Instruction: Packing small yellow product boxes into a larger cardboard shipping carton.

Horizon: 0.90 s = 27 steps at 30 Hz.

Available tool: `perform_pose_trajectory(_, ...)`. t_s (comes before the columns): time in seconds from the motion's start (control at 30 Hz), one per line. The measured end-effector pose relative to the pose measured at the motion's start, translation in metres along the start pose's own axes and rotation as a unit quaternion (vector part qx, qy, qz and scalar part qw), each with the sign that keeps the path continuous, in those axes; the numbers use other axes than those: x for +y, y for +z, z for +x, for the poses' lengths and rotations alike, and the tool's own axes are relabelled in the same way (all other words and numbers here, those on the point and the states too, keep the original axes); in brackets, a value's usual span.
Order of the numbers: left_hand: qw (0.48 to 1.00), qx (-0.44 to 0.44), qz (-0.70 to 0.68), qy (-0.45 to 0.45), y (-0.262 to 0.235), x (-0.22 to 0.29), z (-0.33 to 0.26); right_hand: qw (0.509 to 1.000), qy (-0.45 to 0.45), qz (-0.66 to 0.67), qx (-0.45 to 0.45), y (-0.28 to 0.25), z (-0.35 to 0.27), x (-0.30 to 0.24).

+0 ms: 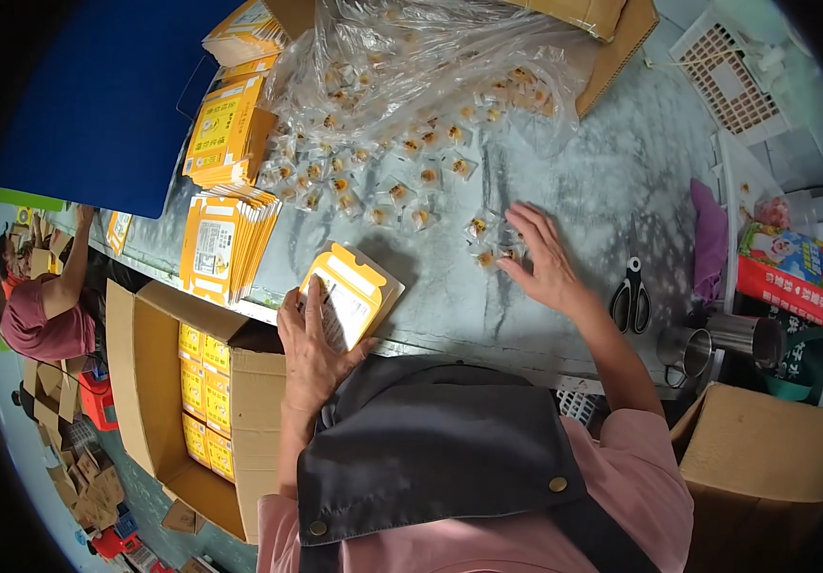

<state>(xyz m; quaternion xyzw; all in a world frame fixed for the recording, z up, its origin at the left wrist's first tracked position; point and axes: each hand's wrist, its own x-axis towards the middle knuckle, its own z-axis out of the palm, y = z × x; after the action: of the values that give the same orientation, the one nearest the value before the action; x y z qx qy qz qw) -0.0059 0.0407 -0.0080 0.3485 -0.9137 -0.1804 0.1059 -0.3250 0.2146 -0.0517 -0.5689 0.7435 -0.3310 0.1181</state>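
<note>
My left hand (pixel 312 349) grips a small yellow and white carton (pixel 359 285) at the table's near edge, its flap end pointing away from me. My right hand (pixel 547 260) lies low over the table with fingers apart. Its fingertips are at a few small clear packets (pixel 479 227) with orange-brown contents; some of them are partly hidden by the fingers. More such packets (pixel 397 191) are strewn farther back, spilling from a clear plastic bag (pixel 431 72). Left of the carton, flat yellow cartons (pixel 216 250) stand in a fanned stack, with other stacks (pixel 225 129) behind.
Black-handled scissors (pixel 631 298) and metal cups (pixel 685 350) sit at the right, near a purple cloth (pixel 709 239). On the floor at the left, a cardboard box (pixel 263 406) holds packed yellow cartons (pixel 206 401). Another person (pixel 49 315) works beyond it, beside a blue panel (pixel 96 105).
</note>
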Motion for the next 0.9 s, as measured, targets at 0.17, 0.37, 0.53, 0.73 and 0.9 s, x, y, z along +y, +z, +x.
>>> perform_pose_trajectory(0.17,1.000,0.004,-0.009,0.010,-0.001,0.002,0.001,0.991,-0.073,-0.096,-0.052,0.004,0.020,-0.013)
perform_pose_trajectory(0.37,1.000,0.001,-0.013,-0.003,-0.002,-0.005,-0.006,0.994,-0.048,-0.090,-0.027,0.007,0.004,0.003)
perform_pose_trajectory(0.53,1.000,0.005,-0.014,0.001,-0.004,-0.004,-0.007,0.999,-0.047,-0.005,0.027,0.019,0.032,-0.006)
perform_pose_trajectory(0.73,0.999,0.021,-0.036,0.004,-0.007,0.000,-0.006,0.994,-0.094,-0.037,0.037,0.057,0.104,-0.038)
perform_pose_trajectory(0.9,0.999,0.015,-0.041,0.001,-0.008,-0.001,-0.009,0.987,-0.113,-0.109,-0.037,0.067,0.083,-0.030)
